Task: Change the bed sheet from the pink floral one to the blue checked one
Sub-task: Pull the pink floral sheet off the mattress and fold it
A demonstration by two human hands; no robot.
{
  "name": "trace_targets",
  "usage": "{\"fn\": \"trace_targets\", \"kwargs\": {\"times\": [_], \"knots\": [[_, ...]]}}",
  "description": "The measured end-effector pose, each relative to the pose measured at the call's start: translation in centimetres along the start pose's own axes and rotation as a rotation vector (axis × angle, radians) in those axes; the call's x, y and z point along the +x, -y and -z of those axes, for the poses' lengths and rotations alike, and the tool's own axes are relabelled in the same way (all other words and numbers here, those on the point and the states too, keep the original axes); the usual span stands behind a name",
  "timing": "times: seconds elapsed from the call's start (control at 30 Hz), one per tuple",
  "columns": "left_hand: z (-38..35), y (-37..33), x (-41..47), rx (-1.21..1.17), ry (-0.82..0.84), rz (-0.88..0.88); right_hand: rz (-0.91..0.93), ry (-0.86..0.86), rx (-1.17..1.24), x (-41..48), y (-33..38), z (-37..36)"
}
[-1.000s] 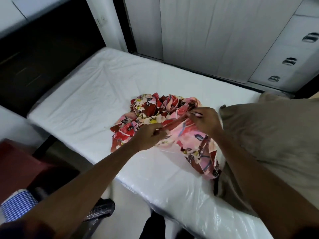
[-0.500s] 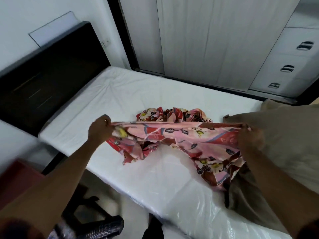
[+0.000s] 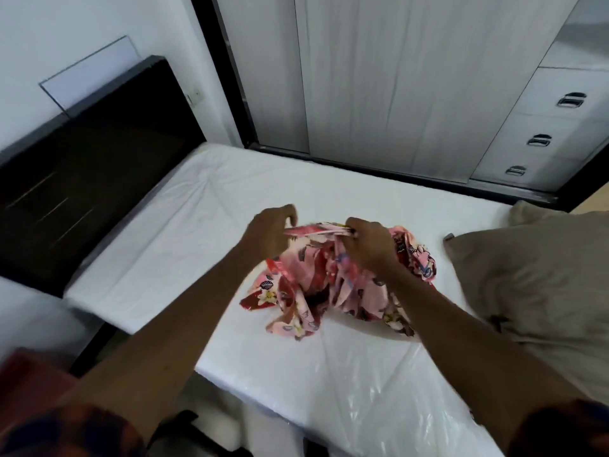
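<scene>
Hands grip the pink floral sheet (image 3: 333, 285): left hand (image 3: 268, 234) and right hand (image 3: 370, 244) pinching 1 bunched edge above the mattress (image 3: 184, 232).

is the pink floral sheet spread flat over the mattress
No, the sheet lies bunched in a heap on the bare mattress, with the left hand and right hand gripping one edge.

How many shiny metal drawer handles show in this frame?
3, all on the white drawer unit at the upper right: top handle, middle handle, bottom handle, stepping down and leftward. More may lie beyond the frame's right edge.
</scene>
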State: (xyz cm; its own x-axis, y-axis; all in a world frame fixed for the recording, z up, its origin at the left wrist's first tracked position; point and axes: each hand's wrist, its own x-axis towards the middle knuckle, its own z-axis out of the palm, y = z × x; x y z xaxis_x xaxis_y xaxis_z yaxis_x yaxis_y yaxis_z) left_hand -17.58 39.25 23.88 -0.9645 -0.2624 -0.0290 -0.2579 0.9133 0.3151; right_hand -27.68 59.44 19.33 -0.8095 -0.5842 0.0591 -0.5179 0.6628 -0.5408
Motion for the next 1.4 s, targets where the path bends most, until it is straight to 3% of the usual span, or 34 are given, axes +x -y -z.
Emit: {"fn": "trace_targets", "kwargs": {"times": [0.07,0.2,0.33,0.43,0.53,0.6,0.67,0.8,0.93,1.0,1.07,1.17,1.23,1.3,1.4], "knots": [[0.5,4.1,-0.2,0.091,-0.039,0.003,-0.04,-0.03,-0.064,0.2,-1.5,1.2],[1.5,7.4,0.5,0.074,-0.158,0.038,-0.11,-0.187,0.034,0.5,-3.5,2.1],[3.5,13.1,0.7,0.217,-0.127,0.298,-0.401,-0.429,0.118,0.5,-7.1,4.5],[4.8,18.4,-0.6,0.24,-0.176,0.478,-0.662,-0.462,0.08,-0.7,-10.2,5.5],[4.6,19.6,-0.4,0.148,-0.23,0.538,-0.758,-0.431,0.147,-2.3,-10.7,4.1],[3.9,18.6,0.1,-0.062,-0.259,0.647,-0.725,-0.33,0.278,-2.7,-8.9,2.3],[3.0,16.4,1.1,-0.304,-0.257,0.632,-0.617,-0.201,0.41,-2.3,-6.3,-0.1],[0.8,8.6,1.8,-0.624,-0.078,0.415,-0.283,0.075,0.423,0.1,0.7,-4.3],[-0.8,3.5,1.6,-0.534,0.184,0.106,-0.016,0.157,0.308,2.9,5.7,-6.0],[-1.8,3.7,1.5,-0.467,0.365,-0.045,-0.023,0.163,0.368,3.5,6.2,-5.4],[-3.4,4.4,1.4,-0.418,0.353,-0.086,-0.089,0.168,0.499,3.4,5.9,-4.6],[-4.5,3.3,1.0,-0.555,0.236,0.004,-0.106,0.178,0.602,2.5,5.9,-3.9],[-4.7,2.0,0.4,-0.735,0.289,0.087,-0.102,0.17,0.689,1.4,5.7,-3.9],[-5.3,1.4,-0.1,-0.772,0.344,0.143,-0.121,0.162,0.781,0.4,5.0,-3.7],[-6.0,1.6,-0.1,-0.828,0.285,0.214,-0.151,0.167,0.822,-0.9,3.4,-2.5]]}}
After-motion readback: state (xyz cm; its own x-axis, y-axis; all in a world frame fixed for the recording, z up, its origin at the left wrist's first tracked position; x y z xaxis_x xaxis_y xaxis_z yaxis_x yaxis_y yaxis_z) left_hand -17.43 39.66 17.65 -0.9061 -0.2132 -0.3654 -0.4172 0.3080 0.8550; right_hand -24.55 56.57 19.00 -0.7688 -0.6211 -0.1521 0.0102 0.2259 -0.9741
